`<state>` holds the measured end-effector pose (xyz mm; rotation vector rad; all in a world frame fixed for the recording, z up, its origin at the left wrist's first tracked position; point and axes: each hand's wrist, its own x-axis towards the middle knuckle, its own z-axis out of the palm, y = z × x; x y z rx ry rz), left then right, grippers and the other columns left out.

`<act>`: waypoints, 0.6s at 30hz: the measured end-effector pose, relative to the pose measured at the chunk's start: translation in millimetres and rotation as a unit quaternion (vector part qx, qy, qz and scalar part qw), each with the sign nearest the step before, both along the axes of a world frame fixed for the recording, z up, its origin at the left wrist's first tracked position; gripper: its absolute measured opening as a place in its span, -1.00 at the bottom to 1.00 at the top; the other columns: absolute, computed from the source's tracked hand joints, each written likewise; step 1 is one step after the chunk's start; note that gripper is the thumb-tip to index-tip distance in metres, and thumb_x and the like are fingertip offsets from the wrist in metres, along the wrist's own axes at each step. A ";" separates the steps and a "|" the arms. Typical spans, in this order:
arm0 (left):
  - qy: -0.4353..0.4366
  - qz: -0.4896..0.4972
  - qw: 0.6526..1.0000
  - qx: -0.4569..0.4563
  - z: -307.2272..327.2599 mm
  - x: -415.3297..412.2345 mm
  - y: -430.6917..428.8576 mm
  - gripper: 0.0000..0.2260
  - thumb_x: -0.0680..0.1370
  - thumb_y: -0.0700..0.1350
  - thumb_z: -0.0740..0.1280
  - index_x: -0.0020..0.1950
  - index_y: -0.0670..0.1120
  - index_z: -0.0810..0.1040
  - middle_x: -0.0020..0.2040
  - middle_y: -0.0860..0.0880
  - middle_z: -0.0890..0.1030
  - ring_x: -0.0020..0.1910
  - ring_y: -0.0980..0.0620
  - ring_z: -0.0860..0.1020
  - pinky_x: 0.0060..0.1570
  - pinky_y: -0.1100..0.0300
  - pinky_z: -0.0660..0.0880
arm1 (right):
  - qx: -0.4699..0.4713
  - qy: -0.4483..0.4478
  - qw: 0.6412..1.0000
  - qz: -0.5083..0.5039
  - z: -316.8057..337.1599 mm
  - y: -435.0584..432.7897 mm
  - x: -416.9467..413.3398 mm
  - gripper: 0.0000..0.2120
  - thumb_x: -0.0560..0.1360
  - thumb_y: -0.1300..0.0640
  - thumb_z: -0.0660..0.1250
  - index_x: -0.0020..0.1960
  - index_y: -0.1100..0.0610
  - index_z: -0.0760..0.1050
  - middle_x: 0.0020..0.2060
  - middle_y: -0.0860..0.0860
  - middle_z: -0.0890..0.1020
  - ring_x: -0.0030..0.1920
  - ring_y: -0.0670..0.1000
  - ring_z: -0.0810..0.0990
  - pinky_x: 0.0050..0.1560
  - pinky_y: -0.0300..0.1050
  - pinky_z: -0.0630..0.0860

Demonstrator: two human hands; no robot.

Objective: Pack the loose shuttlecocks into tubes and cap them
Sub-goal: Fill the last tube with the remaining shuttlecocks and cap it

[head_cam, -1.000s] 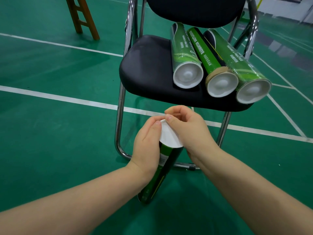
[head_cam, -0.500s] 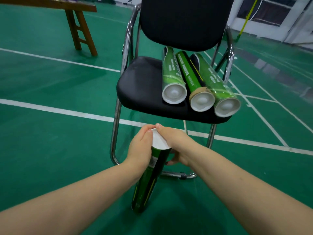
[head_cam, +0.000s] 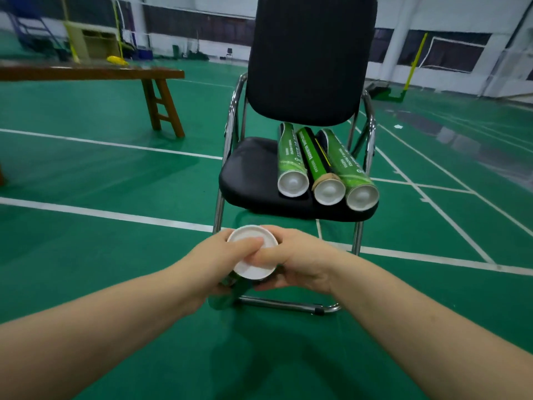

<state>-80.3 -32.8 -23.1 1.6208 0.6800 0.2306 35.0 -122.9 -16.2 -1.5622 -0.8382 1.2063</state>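
Held tube [head_cam: 238, 286]: green cylinder, almost end-on to the camera, only a dark glossy sliver showing between the two hands. It sits at 6 o'clock from the chair seat, low in front of the chair's base rail, above the floor.

Cap [head_cam: 255, 269]: white, round, smooth matte plastic with a raised rim, seated on the near end of the held tube.

Left hand [head_cam: 215, 262]: fingers wrapped round the tube just under the cap, thumb laid flat across the cap face.

Right hand [head_cam: 301, 262]: meets the left at the cap, thumb on the cap face touching the left thumb, fingers curled beneath the rim. Hands together, both clamped on the tube end.

Chair [head_cam: 248, 174]: black padded fabric seat and back, bent chrome tube frame.

Three tubes [head_cam: 315, 166] lie side by side, touching, on the 3 o'clock half of the seat. They are green printed cylinders with white dished caps facing the camera; the middle one has a tan cardboard band at its rim.

Floor [head_cam: 115, 174]: green sport surface, slight sheen, white painted lines.

Bench [head_cam: 86, 73]: brown wood, at 10 o'clock.
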 end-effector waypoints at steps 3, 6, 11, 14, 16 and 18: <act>-0.064 0.067 0.993 0.074 18.2 -33.7 -5.0 -0.73 0.32 0.10 0.38 0.00 0.14 0.53 -0.05 0.01 0.64 -0.05 0.00 0.59 -0.03 0.05 0.52 | 0.065 -0.051 0.996 0.031 24.7 -1.9 -25.2 -0.62 0.44 0.30 0.37 0.20 0.03 0.47 0.01 0.01 0.59 -0.03 -0.01 0.59 -0.03 -0.02 0.60; -0.121 0.119 0.970 0.173 31.8 -57.2 -7.5 -0.75 0.35 0.10 0.40 0.01 0.18 0.51 -0.01 0.07 0.60 -0.04 0.10 0.57 -0.03 0.14 0.50 | 0.137 -0.121 0.982 0.046 44.0 -2.2 -44.1 -0.61 0.41 0.29 0.41 0.14 -0.06 0.49 0.01 -0.07 0.59 -0.05 -0.07 0.58 -0.11 -0.13 0.59; -0.174 0.110 0.907 0.367 47.4 -52.0 -2.2 -0.70 0.32 0.19 0.29 0.03 0.30 0.39 0.14 0.21 0.49 0.11 0.37 0.41 0.01 0.55 0.28 | 0.242 -0.217 0.945 0.030 65.1 -2.4 -42.8 -0.53 0.39 0.37 0.40 0.16 -0.07 0.47 0.09 -0.08 0.58 0.03 -0.08 0.58 0.13 -0.14 0.55; -0.177 0.076 0.884 0.425 49.6 -25.5 10.3 -0.52 0.31 0.27 0.25 0.22 0.29 0.29 0.41 0.16 0.29 0.36 0.23 0.26 0.31 0.26 0.22 | 0.266 -0.269 0.925 -0.013 62.5 1.5 -21.3 -0.46 0.34 0.33 0.44 0.16 -0.17 0.44 0.26 -0.17 0.42 0.19 -0.12 0.51 0.22 -0.10 0.50; -0.167 0.046 0.876 0.450 46.2 -0.8 20.1 -0.51 0.43 0.13 0.37 0.30 0.25 0.28 0.45 0.17 0.16 0.34 0.28 0.18 0.32 0.24 0.18 | 0.265 -0.335 0.903 -0.046 53.2 7.0 -1.2 -0.44 0.31 0.24 0.47 0.11 -0.27 0.39 0.33 -0.23 0.31 0.34 -0.11 0.38 0.34 -0.08 0.37; -0.145 0.028 0.867 0.475 37.1 26.8 31.2 -0.48 0.47 0.01 0.38 0.38 0.18 0.29 0.50 0.12 0.07 0.32 0.28 0.15 0.27 0.32 0.12 | 0.243 -0.394 0.884 -0.070 40.6 12.5 19.8 -0.48 0.34 0.21 0.47 0.12 -0.23 0.35 0.35 -0.23 0.26 0.41 -0.13 0.26 0.36 -0.22 0.22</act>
